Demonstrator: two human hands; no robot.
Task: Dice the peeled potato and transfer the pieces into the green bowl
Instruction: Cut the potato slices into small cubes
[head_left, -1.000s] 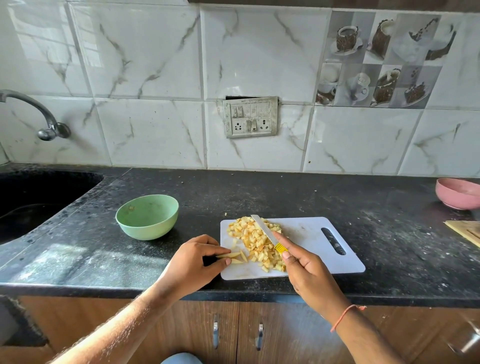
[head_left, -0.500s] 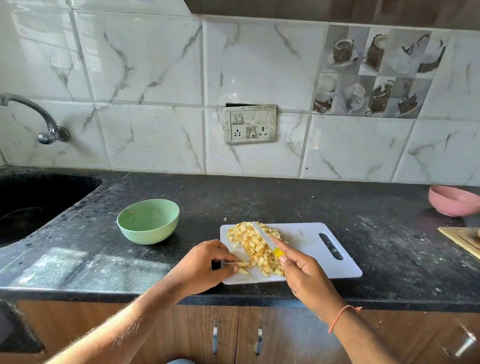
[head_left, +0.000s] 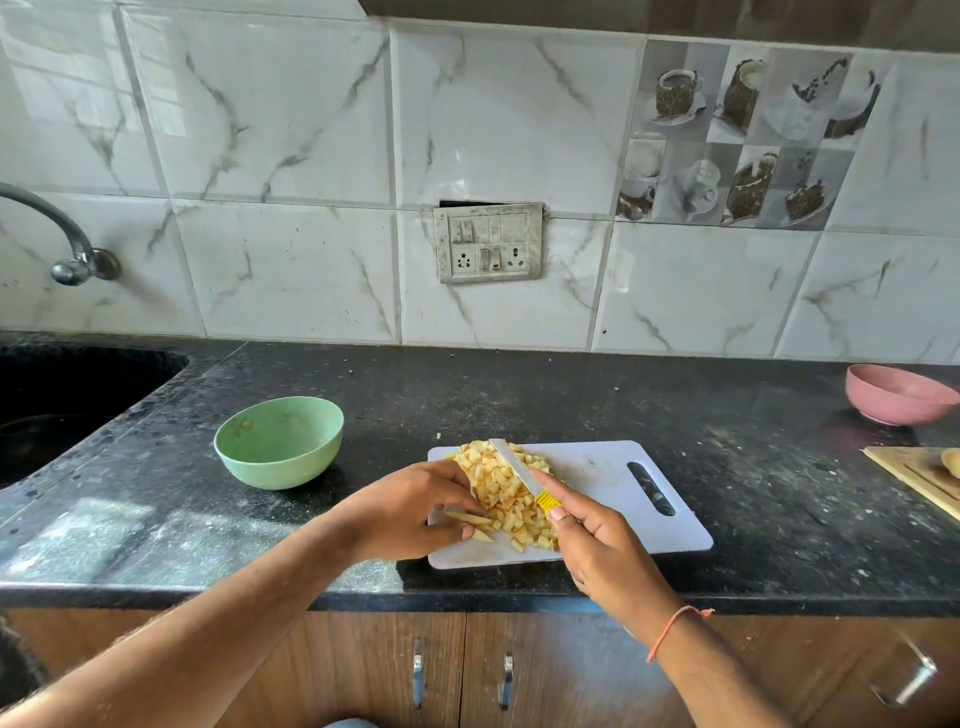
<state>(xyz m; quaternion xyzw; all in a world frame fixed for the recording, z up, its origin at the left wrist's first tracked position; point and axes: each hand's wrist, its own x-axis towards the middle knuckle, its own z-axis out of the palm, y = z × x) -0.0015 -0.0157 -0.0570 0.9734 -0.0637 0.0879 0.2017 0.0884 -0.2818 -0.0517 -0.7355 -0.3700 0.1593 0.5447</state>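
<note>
A pale green bowl (head_left: 279, 441) sits on a black speckled worktop (head_left: 519, 395), beside a white cutting board (head_left: 613, 488) heaped with pale yellow potato pieces (head_left: 498, 483). The knife (head_left: 522, 474) has a silver blade and yellow handle. Behind are white wall tiles (head_left: 291, 130) veined grey like marble, and a pink bowl (head_left: 898, 392) at the far right.

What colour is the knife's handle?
Yellow. The knife handle shows just above the right hand in the head view.

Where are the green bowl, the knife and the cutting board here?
green bowl (head_left: 283, 457): head view, on its outer wall facing the camera.
knife (head_left: 514, 466): head view, on the bare blade above the potato pieces.
cutting board (head_left: 597, 478): head view, on its bare white surface beside the handle slot.
</note>
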